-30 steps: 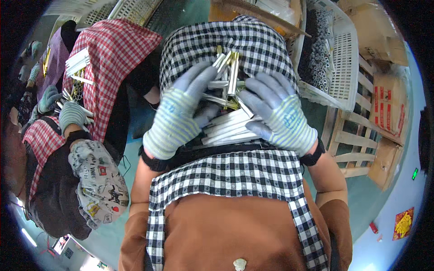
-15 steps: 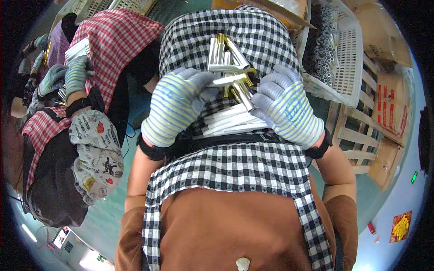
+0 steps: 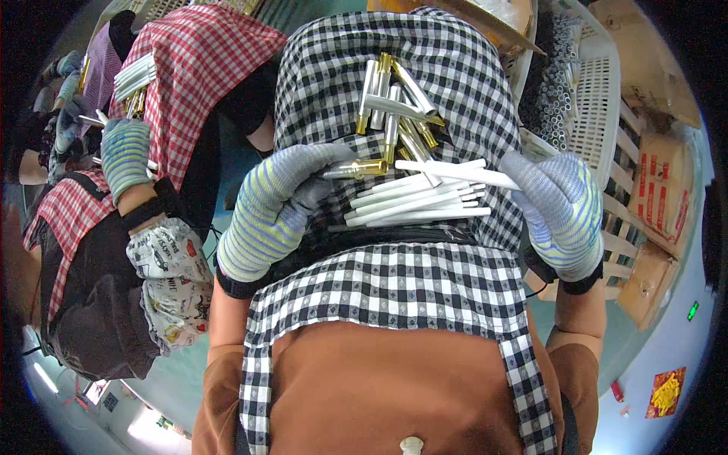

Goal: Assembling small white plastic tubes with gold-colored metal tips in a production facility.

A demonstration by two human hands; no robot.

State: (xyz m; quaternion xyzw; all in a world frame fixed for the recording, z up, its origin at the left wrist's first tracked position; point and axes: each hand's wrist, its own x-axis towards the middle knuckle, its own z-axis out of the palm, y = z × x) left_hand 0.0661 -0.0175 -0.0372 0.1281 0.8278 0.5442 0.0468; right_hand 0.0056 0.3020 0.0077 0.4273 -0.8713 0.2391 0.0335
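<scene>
My left hand (image 3: pixel 273 208), in a striped knit glove, is closed on a silver tube with a gold end (image 3: pixel 358 168), which points to the right. Between the fingertips of my gloved right hand (image 3: pixel 560 208) is a slim white rod (image 3: pixel 462 174), pointing left toward that tube, with a gap between the two. Below the held rod lies a bundle of white rods (image 3: pixel 425 203) on my lap. Farther up, several silver-and-gold tubes (image 3: pixel 392 106) rest crosswise in a loose heap on the black-and-white checked apron (image 3: pixel 326 83).
A white plastic basket (image 3: pixel 595 98) at the right holds many grey tubes (image 3: pixel 557 106). Beside it are a wooden pallet (image 3: pixel 618 243) and cardboard boxes (image 3: pixel 661 189). At my left a co-worker in a red checked apron (image 3: pixel 197 61) handles similar white rods (image 3: pixel 135 76).
My hands have moved apart. The left now holds a gold-ended tube, and the right has picked up a white rod. A silver tube lies across the white rods.
</scene>
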